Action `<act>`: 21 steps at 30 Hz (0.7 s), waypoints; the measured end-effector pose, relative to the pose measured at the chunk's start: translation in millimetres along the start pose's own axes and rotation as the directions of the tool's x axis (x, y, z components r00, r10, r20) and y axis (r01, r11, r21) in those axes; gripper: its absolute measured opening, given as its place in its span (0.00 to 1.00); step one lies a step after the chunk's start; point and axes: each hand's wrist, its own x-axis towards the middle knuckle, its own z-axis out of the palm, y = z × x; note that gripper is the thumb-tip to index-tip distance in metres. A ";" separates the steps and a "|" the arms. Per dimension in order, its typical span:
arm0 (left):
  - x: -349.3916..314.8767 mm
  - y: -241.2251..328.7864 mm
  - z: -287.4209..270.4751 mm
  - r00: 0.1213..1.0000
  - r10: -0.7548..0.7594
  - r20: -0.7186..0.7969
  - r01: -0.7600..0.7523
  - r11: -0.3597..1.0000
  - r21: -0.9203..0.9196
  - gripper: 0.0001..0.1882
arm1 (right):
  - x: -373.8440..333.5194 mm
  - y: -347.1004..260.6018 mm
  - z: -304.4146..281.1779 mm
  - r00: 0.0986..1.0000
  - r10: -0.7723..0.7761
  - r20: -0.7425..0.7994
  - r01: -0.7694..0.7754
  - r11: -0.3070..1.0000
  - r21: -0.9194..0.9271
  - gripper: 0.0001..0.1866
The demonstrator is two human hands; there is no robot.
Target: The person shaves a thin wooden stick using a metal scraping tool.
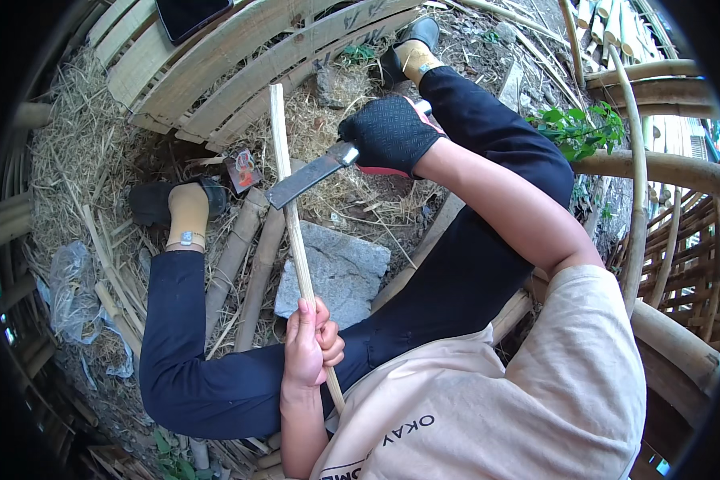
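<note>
My bare left hand (310, 344) is closed round a long pale strip of split wood or bamboo (299, 256). The strip slants up and away from my lap, its lower end near my shirt. In a black and red glove, my right hand (390, 134) grips the handle of a broad, square-ended knife (308, 178). The blade lies across the upper half of the strip and appears to touch it. Most of the handle is hidden inside the glove.
A grey stone slab (344, 272) lies below the strip, beside bamboo poles (236, 256). A slatted wooden crate (216, 88) with a phone (188, 16) on it stands far left. Clear plastic (72, 292) lies at left; a bamboo frame (656, 166) stands right.
</note>
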 end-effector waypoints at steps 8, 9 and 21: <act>-4.8 -5.0 0.9 1.000 -0.006 -0.010 0.006 1.000 0.009 0.24 | 7.5 5.5 6.2 0.991 0.107 -0.079 -0.102 0.993 0.065 0.07; -5.3 -8.3 1.1 1.000 -0.012 0.004 0.012 1.000 0.004 0.24 | 13.6 22.3 2.6 0.984 0.146 -0.099 -0.146 0.989 0.005 0.08; -26.1 -33.5 3.0 0.950 -0.148 0.275 0.152 0.988 0.007 0.25 | 18.4 95.4 -15.4 0.803 0.537 -0.261 -0.531 0.842 0.097 0.18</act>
